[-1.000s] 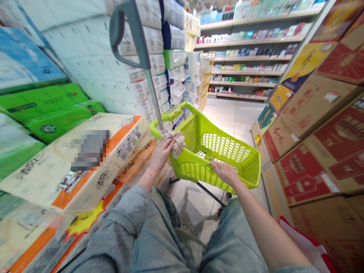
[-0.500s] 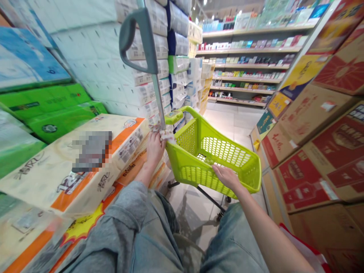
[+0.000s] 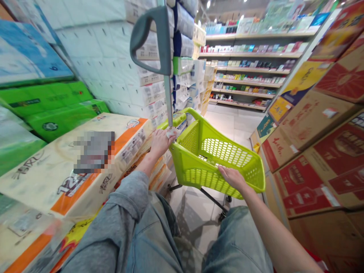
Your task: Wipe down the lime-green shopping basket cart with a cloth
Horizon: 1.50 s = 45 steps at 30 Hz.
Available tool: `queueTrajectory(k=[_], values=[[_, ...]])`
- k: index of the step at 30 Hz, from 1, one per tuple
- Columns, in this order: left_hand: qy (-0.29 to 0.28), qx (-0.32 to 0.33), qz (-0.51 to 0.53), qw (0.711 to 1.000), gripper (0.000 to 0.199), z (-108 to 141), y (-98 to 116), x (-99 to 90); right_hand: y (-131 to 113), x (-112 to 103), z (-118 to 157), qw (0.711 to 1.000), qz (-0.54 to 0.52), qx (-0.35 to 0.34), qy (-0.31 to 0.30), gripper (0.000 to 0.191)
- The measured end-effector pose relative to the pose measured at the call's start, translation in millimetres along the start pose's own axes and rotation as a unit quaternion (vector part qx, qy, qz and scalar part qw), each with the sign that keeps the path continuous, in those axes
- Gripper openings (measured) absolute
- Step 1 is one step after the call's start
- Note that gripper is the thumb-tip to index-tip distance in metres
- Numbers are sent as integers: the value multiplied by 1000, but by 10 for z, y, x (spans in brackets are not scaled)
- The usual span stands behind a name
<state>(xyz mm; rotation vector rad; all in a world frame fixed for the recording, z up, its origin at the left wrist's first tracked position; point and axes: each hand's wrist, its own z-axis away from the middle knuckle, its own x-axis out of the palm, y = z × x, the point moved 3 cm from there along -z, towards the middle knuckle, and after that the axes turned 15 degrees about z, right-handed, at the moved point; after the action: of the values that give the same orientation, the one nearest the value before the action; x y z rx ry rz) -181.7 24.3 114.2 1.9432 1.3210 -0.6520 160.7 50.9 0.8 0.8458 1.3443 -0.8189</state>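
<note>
A yellow-green plastic shopping cart [image 3: 204, 167] stands in front of me. From its handle end a metal pole [image 3: 168, 100] rises to a grey loop handle [image 3: 166, 41]. My left hand [image 3: 160, 143] is closed round a crumpled white cloth [image 3: 172, 132], pressed against the foot of the pole by the cart's push bar [image 3: 174, 122]. Part of the cloth is hidden under the fingers. On the near side rim of the basket, my right hand [image 3: 231, 177] grips the edge, fingers reaching over to the inside. The basket's visible floor has only slots.
At the left, a cream tissue pack [image 3: 93, 125] bears a dark blurred-out object [image 3: 95, 151]. Green packs [image 3: 51, 98] and a tall wall of white tissue packs [image 3: 108, 57] stand behind. Stacked cartons [image 3: 307, 159] line the right side. Goods shelves [image 3: 247, 55] close off the tiled aisle.
My left hand has moved slightly right and up with the cloth, nearer the pole's foot. The cart and pole sit a little further right in view. My right hand stays on the rim.
</note>
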Motion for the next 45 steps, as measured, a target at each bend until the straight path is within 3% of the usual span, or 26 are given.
queueTrajectory(k=[5,8,15,19,24,28,32,34,38,41,45], values=[[-4,-8,13,1000,41,29,73,20,89,-33,-56,999,8,16,-28,63],[-17,-1,13,1000,37,75,96,41,7,-138,-122,999,7,8,-40,68],[-31,72,21,997,37,193,182,89,-642,-547,-538,998,-44,-41,28,72],[-28,88,22,995,37,224,260,145,-872,-598,-758,992,-104,-54,36,70],[11,61,49,997,32,217,311,232,-802,-489,-812,988,-153,-23,17,71],[81,48,117,989,27,321,389,310,-720,-453,-793,988,-155,-15,20,70],[166,1,191,967,37,670,511,497,-693,-437,-809,989,-147,-11,15,69],[172,-17,239,956,39,900,585,638,-689,-427,-827,989,-145,-16,16,69],[148,-113,316,930,34,1237,687,861,-684,-401,-857,990,-141,-13,19,68],[177,-182,334,908,35,1282,746,859,-694,-396,-866,990,-143,-8,20,68],[200,-214,370,881,39,1236,858,767,-719,-415,-863,989,-145,-5,20,68]])
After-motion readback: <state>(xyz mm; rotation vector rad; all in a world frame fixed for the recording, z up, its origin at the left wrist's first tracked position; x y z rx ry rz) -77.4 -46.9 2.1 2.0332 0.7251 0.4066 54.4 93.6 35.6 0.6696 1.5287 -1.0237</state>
